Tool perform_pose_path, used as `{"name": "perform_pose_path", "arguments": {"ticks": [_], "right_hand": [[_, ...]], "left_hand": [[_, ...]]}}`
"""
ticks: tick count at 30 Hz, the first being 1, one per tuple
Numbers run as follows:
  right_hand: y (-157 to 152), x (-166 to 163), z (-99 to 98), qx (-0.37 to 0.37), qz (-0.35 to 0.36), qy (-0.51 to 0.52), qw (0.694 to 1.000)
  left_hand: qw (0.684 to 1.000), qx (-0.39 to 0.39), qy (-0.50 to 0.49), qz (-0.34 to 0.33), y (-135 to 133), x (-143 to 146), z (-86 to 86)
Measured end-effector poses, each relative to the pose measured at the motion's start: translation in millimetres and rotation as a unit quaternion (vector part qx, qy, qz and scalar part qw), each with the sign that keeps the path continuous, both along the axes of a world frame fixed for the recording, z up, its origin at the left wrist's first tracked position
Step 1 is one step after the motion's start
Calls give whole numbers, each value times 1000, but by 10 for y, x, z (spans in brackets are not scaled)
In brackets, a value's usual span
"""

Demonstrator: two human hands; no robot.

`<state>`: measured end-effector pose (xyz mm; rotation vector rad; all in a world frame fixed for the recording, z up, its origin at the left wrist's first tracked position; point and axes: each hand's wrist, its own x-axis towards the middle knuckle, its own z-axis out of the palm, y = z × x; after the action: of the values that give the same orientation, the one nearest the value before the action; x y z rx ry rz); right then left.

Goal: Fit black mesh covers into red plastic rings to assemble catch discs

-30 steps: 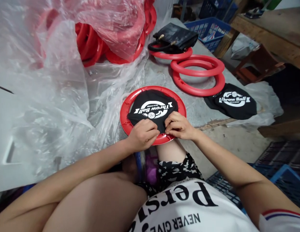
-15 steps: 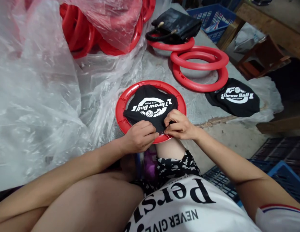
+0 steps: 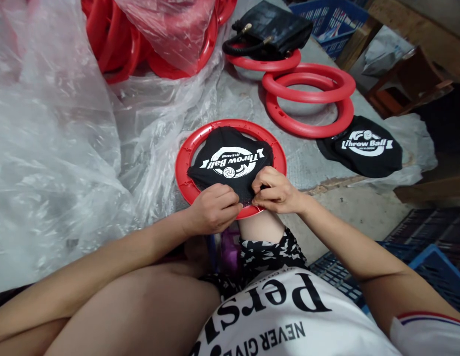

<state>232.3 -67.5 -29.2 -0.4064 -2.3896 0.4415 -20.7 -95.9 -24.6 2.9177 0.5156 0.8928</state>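
Note:
A black fabric piece [image 3: 224, 143] printed "Throw Ball" in white lies over a red plastic ring [image 3: 185, 170], its print upside down to me. Pegs or notches show along the ring's upturned inner face. My left hand [image 3: 215, 207] is closed, pinching the fabric's near edge at the ring's front rim. Close beside it, my right hand [image 3: 275, 191] pinches the same edge a little to the right. The fingertips hide the exact spot where cloth and rim meet. The ring's near side rests at the table edge, just over my knee.
More red rings [image 3: 307, 131] are stacked behind, with a black handbag [image 3: 272, 29] on one. Another black printed fabric piece [image 3: 367, 148] lies at the right. Clear plastic sheeting [image 3: 52, 148] covers the left, over several red rings [image 3: 115, 39]. Blue crates [image 3: 437, 277] stand at lower right.
The view has shifted slightly. Both hands keep almost the same pinch on the fabric's near edge, and the ring has barely moved.

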Motion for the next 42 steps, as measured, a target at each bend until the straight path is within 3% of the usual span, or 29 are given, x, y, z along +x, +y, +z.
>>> {"name": "perform_pose_path", "arguments": {"ticks": [8, 18, 26, 36, 42], "right_hand": [[9, 13, -19, -8, 7, -1, 1000], [14, 7, -8, -37, 12, 23, 999], [21, 11, -6, -43, 18, 21, 999], [27, 24, -16, -52, 16, 31, 998], [32, 28, -20, -62, 14, 22, 998]], "left_hand": [[998, 67, 13, 2, -1, 12, 8], [998, 43, 28, 29, -16, 26, -9], [999, 21, -3, -47, 8, 20, 4], [997, 40, -13, -63, 10, -6, -18], [996, -13, -17, -89, 32, -18, 3]]}}
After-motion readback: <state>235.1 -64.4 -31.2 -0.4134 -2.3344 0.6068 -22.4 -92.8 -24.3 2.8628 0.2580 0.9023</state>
